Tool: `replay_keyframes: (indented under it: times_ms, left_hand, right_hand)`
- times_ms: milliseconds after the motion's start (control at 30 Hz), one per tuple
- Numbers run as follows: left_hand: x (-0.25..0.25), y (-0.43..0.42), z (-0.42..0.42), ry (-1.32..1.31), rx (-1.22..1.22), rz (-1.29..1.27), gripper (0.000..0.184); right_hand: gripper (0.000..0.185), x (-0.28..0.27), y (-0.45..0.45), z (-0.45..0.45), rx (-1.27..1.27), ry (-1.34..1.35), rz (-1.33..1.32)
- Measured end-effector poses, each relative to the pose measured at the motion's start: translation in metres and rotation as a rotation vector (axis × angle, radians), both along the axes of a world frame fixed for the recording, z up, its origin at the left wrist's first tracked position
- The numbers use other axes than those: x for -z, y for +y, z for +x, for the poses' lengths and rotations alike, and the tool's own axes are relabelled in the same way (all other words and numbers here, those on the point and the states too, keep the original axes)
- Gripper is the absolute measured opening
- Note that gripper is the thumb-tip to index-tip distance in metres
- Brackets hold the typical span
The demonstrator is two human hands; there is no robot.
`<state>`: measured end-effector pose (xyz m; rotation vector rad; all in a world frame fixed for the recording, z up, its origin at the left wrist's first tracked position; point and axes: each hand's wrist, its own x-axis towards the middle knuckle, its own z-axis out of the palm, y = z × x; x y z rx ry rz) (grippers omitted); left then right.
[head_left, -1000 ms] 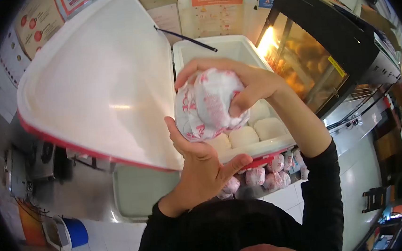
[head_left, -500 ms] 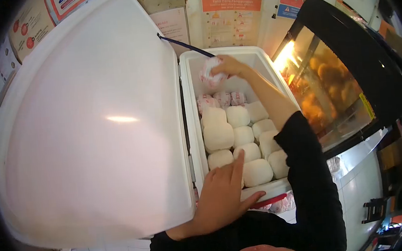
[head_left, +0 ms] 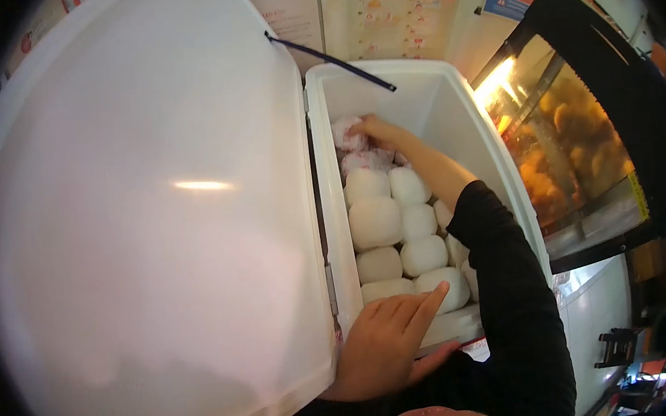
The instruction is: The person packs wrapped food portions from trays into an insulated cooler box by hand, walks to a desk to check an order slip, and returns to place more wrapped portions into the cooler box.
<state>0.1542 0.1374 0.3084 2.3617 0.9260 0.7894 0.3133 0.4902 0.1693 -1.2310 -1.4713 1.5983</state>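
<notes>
Hanging over the near end of a white cooler box (head_left: 468, 131), the person's left hand (head_left: 383, 345) holds nothing; its thumb stands apart from its fingers, and whether the palm rests on the rim I cannot tell. The right arm, in a black sleeve (head_left: 512, 295), stretches over plain white rounded pieces (head_left: 375, 222), stacked between the left hand and the grip. At the grip, the right hand (head_left: 366, 130) has its fingers bent around the right side of a wrapped bundle (head_left: 347, 134), beside the box's left wall; the thumb is hard to make out. Just nearer than the grip lie other wrapped bundles (head_left: 364, 161). To the grip's left stands the raised lid (head_left: 165, 260); to its right, outside the box, a display case (head_left: 579, 149) glows orange. Beyond the grip slants a dark strap (head_left: 337, 63). Judging the risks, a one-sided hold could let the bundle slip or its paper tear, the forearm could squash or topple the white pieces, and a knocked lid could drop onto the arm. The wrapper's red print is too small to read. Farthest beyond, an orange-headed poster (head_left: 405, 26) seems to begin "Tata Cara"; the finer lines and the paler notice (head_left: 294, 15) beside it are illegible, and no brand is readable.
</notes>
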Motion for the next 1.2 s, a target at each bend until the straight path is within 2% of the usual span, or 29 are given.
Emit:
replay_keyframes:
  times_ms: [33, 167, 233, 267, 333, 367, 433, 467, 533, 633, 733, 800, 900, 967, 1033, 1067, 1100, 1133, 1167, 1200]
  left_hand:
    - [0.001, 0.000, 0.000, -0.019, 0.000, 0.027, 0.063]
    - [0.007, -0.001, -0.002, -0.082, 0.023, 0.012, 0.061]
    - [0.007, -0.001, -0.001, -0.198, 0.044, 0.047, 0.058]
    - [0.007, -0.002, -0.002, -0.199, 0.033, 0.040, 0.058]
    - [0.008, -0.004, -0.002, -0.196, 0.033, 0.073, 0.056]
    - [0.008, -0.004, -0.002, -0.197, 0.026, 0.071, 0.056]
    - [0.008, -0.006, 0.001, -0.166, 0.010, 0.122, 0.055]
    - [0.009, -0.006, 0.002, -0.168, 0.005, 0.120, 0.055]
    - [0.011, -0.007, 0.001, -0.156, -0.003, 0.140, 0.054]
    - [0.013, -0.007, 0.000, -0.182, -0.012, 0.160, 0.053]
    - [0.013, -0.010, 0.001, -0.120, -0.031, 0.164, 0.051]
    - [0.013, -0.011, 0.003, -0.121, -0.044, 0.175, 0.050]
    - [0.014, -0.012, 0.004, -0.121, -0.069, 0.200, 0.045]
    - [0.016, -0.014, 0.003, -0.113, -0.082, 0.206, 0.043]
    - [0.026, -0.019, 0.001, -0.228, 0.018, 0.475, 0.035]
    - [0.032, -0.029, -0.007, -0.223, -0.017, 0.465, 0.035]
    - [0.040, -0.043, -0.019, -0.279, 0.120, 0.739, 0.031]
    - [0.049, -0.054, -0.031, -0.323, 0.268, 1.018, 0.028]
    - [0.063, -0.059, -0.042, -0.512, 0.171, 1.109, 0.024]
    - [0.083, -0.062, -0.050, -0.705, 0.078, 1.203, 0.021]
  right_hand:
    - [0.044, 0.001, 0.002, 0.003, 0.007, 0.172, -0.161]
    - [0.048, 0.022, 0.001, 0.005, 0.018, 0.286, -0.141]
    - [0.053, 0.005, -0.012, -0.002, 0.055, 0.062, -0.041]
    - [0.053, 0.009, -0.014, -0.006, 0.044, 0.060, -0.050]
    - [0.067, 0.018, -0.012, -0.010, 0.090, -0.127, 0.023]
    - [0.067, 0.019, -0.011, -0.013, 0.083, -0.128, 0.020]
    - [0.084, 0.019, -0.013, -0.019, 0.252, -0.105, -0.092]
    - [0.084, 0.015, -0.014, -0.018, 0.247, -0.107, -0.095]
    - [0.092, 0.000, -0.019, -0.011, 0.070, -0.200, -0.109]
    - [0.090, -0.054, -0.055, -0.010, -0.093, -0.208, -0.272]
    - [0.095, -0.033, -0.034, 0.005, -0.067, -0.162, -0.311]
    - [0.098, -0.026, -0.021, 0.003, -0.007, -0.225, -0.296]
    - [0.092, 0.001, -0.001, 0.001, 0.029, -0.157, -0.214]
    - [0.081, 0.012, -0.003, -0.002, 0.036, -0.183, -0.143]
    - [0.082, -0.001, -0.004, 0.002, -0.022, -0.200, -0.140]
    - [0.083, -0.004, -0.005, 0.004, -0.071, -0.220, -0.128]
    - [0.073, 0.031, 0.039, 0.029, -0.370, -0.334, 0.023]
    - [0.068, 0.040, 0.053, 0.027, -0.537, -0.392, 0.101]
    - [0.063, 0.029, 0.044, 0.014, -0.696, -0.433, 0.190]
    - [0.074, 0.013, 0.031, 0.017, -0.526, -0.460, 0.022]
